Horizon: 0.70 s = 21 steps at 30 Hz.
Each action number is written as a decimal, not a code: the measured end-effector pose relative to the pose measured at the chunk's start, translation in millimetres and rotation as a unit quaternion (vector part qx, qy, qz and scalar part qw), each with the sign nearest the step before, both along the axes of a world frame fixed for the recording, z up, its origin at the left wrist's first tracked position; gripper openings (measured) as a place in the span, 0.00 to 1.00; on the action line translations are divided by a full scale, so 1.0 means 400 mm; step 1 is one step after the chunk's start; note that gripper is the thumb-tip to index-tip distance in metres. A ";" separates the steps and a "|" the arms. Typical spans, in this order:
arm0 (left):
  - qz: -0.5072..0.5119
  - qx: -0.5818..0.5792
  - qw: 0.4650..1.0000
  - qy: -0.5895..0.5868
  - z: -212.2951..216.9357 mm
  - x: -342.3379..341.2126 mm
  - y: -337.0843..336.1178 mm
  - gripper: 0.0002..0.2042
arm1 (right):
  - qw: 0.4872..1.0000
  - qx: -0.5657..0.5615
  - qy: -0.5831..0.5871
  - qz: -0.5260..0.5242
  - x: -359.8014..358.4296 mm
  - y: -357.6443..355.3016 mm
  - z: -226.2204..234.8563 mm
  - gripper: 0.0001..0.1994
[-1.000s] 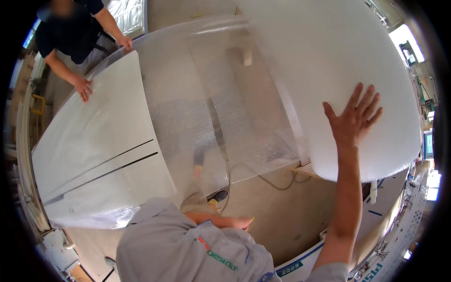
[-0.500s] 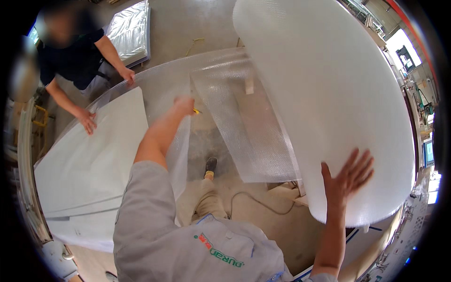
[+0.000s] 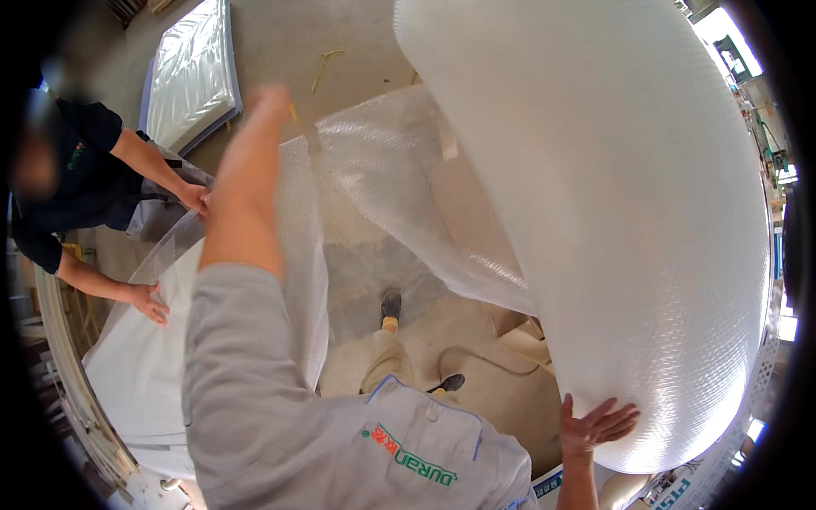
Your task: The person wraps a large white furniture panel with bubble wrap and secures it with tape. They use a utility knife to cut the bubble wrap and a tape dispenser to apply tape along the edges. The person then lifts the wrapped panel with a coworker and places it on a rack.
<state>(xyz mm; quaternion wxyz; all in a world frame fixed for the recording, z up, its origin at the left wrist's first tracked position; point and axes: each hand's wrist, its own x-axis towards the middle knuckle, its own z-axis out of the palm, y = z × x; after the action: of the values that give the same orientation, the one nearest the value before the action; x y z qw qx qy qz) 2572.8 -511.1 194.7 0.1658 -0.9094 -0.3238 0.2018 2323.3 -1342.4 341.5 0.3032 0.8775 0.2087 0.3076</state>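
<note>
Though unclear, roll point(image 3: 646, 255) against right hand point(image 3: 585, 429)

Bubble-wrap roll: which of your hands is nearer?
Right: the right hand is at the roll's near end; the left hand is well apart, to its left.

Head-worn fisheye, looking down, close overhead view

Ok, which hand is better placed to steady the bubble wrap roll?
Probably the right hand: it's spread open at the near end of the roll. The left hand is stretched far ahead, apart from the roll, holding something yellow.
</note>
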 end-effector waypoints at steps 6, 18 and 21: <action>-0.002 -0.026 0.964 -0.265 0.287 -0.031 -0.072 0.19 | 0.788 0.022 0.527 -0.319 -0.165 -0.021 -0.343 0.48; 0.101 -0.690 0.685 -0.210 -0.392 -0.994 -1.910 0.26 | 0.630 0.487 0.562 -0.223 -0.163 -0.097 -0.780 0.26; -0.160 -0.605 0.750 -0.217 -0.413 -1.168 -2.086 0.26 | 0.399 0.611 0.600 -0.327 -0.163 -0.280 -0.825 0.23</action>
<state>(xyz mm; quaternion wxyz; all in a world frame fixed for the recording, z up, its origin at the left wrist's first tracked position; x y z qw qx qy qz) 2105.7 -1345.4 29.5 -0.4635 -0.8774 -0.0113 0.1232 2258.1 -1454.2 11.7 -0.4397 0.7885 -0.2099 -0.3753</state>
